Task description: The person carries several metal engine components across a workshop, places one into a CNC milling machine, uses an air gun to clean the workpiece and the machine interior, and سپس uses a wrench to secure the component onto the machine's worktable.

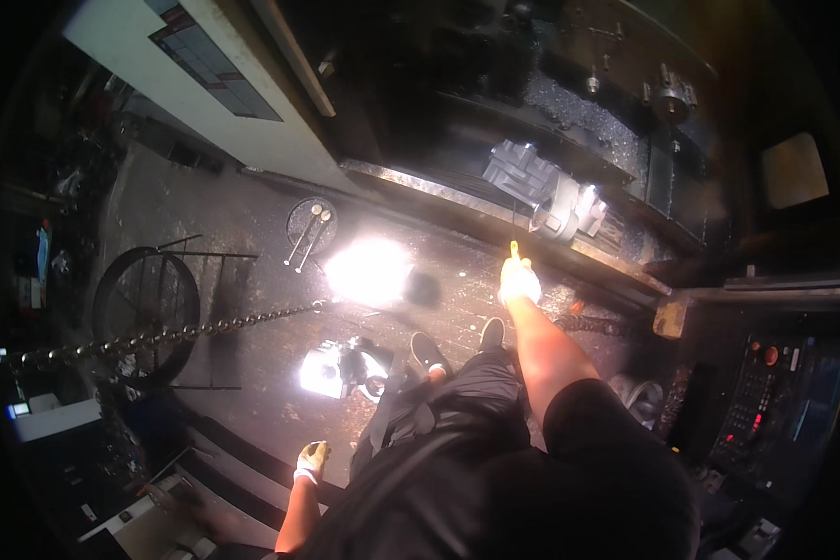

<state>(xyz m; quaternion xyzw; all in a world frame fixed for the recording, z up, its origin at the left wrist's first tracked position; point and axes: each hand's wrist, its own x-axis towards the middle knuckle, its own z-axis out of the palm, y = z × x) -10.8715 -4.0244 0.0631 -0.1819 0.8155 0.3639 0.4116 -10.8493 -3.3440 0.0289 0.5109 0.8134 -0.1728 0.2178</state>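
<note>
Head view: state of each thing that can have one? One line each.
Right hand: gloved, reaching forward; grip unclear
Left hand: gloved, lowered, loosely curled; grip unclear
Upper grey part: resting at the machine, uncovered
Lower grey part: on the floor, partly lost in glare
Chain: extended, nearly straight
Control panel: red lights lit
Metal chips: loose, scattered

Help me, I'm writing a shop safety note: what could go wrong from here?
A step left could catch the cast metal part beside the left shoe. The gray casting sits near the machine's front ledge, close to the right hand; a knock might shift it. Metal chips behind it could scratch the bare forearm on a deeper reach.
</note>
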